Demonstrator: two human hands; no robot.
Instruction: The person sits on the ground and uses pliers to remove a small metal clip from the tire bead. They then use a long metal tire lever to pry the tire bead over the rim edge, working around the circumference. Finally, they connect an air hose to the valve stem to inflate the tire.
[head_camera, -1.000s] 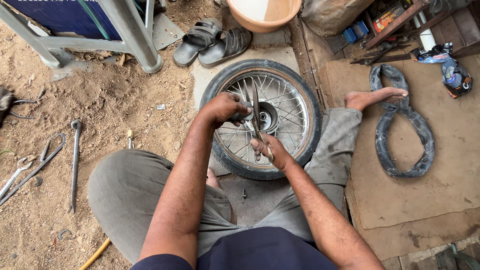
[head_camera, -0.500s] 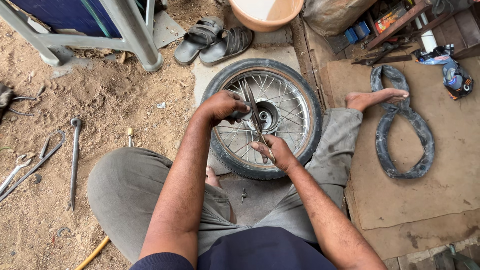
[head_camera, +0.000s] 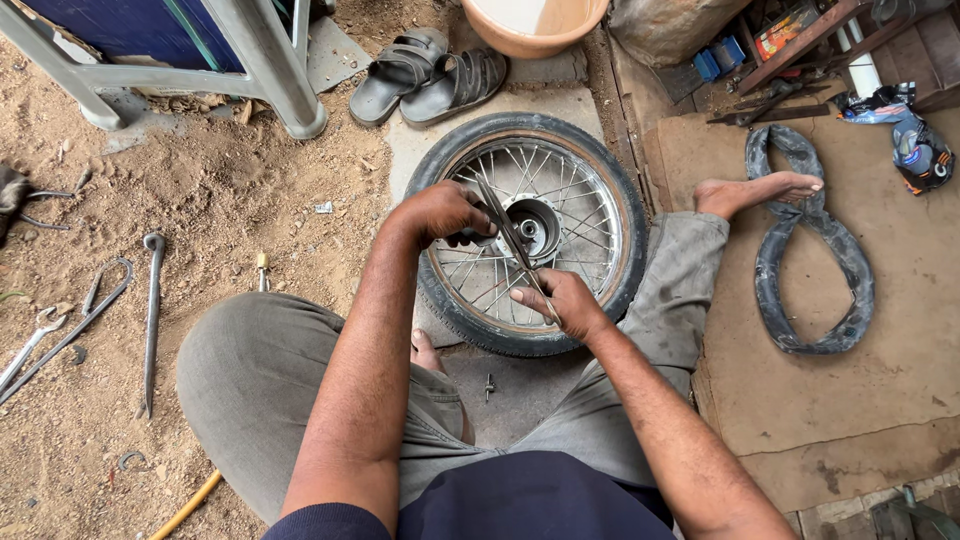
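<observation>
Over the spoked wheel (head_camera: 530, 235), both hands' fingers (head_camera: 535, 297) grip a flat metal tool (head_camera: 510, 240).

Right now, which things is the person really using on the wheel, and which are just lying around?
In use:
spoked wheel
thin metal rod, gripped by the left hand and right hand

Lying about:
inner tube on the mat
grey sandals
long iron tools in the dirt
orange basin
</observation>
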